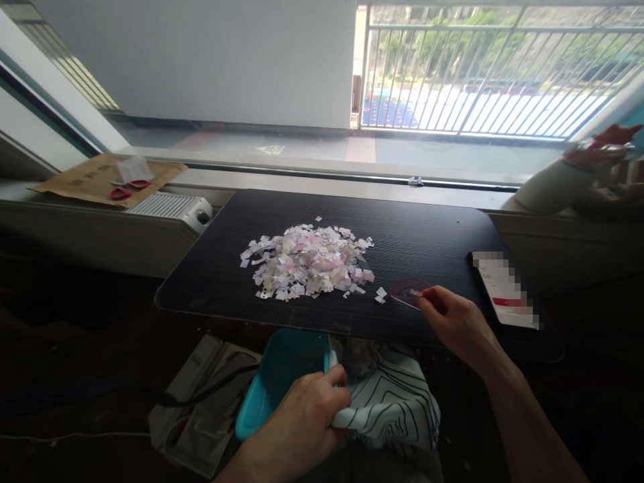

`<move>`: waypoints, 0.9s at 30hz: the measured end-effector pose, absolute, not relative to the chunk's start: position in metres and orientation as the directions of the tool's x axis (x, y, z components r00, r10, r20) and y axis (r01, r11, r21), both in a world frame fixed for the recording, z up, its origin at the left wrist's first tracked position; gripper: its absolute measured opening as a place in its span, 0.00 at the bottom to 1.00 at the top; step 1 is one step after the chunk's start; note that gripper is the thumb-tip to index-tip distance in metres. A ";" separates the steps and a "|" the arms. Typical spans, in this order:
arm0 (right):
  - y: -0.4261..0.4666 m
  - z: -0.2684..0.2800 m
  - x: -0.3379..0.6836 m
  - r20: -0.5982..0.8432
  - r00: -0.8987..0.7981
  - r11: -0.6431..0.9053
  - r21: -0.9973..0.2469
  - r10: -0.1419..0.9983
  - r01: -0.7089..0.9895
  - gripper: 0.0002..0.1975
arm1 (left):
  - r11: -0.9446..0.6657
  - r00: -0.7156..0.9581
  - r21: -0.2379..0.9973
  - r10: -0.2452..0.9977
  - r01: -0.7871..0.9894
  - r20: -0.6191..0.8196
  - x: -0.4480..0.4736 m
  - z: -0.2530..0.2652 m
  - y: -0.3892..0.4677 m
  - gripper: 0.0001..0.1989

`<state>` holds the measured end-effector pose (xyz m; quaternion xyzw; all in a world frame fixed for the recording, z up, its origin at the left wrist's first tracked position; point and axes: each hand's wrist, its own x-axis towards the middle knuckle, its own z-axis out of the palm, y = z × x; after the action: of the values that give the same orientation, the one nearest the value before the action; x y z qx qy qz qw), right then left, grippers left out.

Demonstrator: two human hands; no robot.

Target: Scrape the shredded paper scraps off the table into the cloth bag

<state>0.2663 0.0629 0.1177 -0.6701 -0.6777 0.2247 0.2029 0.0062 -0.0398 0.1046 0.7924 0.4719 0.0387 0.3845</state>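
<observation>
A heap of small cut paper pieces (312, 261), white with pinkish tints, lies on the dark tabletop (417, 228). To its right, my right hand (455, 322) pinches a thin, see-through pink protractor (405, 290), held low at the tabletop. A couple of loose paper bits (381, 295) lie just left of the protractor. Below the table's near edge, my left hand (314, 409) grips the edge of a white cloth bag with black wavy lines (397, 402). Some paper bits seem to show inside its shadowed mouth. Beside that hand is a teal bin (251, 412).
A phone (506, 292) lies at the table's right. On the left sill, red-handled scissors (129, 190) rest on a brown envelope (80, 181), near a white ridged box (174, 209). A grey-beige bag (201, 396) stands below left. A white figure (548, 181) is at the right sill.
</observation>
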 end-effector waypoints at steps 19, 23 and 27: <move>0.062 0.114 0.258 -0.050 -0.048 0.005 -0.638 0.998 0.770 0.11 | -0.273 0.564 0.647 0.772 0.711 -0.293 0.007 0.106 -0.040 0.08; 0.060 0.115 0.254 -0.054 -0.128 0.059 -0.671 0.990 0.739 0.12 | -0.288 0.574 0.649 0.768 0.704 -0.283 0.008 0.107 -0.040 0.08; 0.059 0.117 0.254 -0.052 -0.085 0.036 -0.607 0.995 0.794 0.11 | -0.293 0.574 0.640 0.768 0.710 -0.285 0.008 0.108 -0.040 0.07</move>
<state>0.2542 0.0588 0.1174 -0.6465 -0.6917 0.2530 0.1987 0.0076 -0.0400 0.1079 0.8033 0.4602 0.0383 0.3762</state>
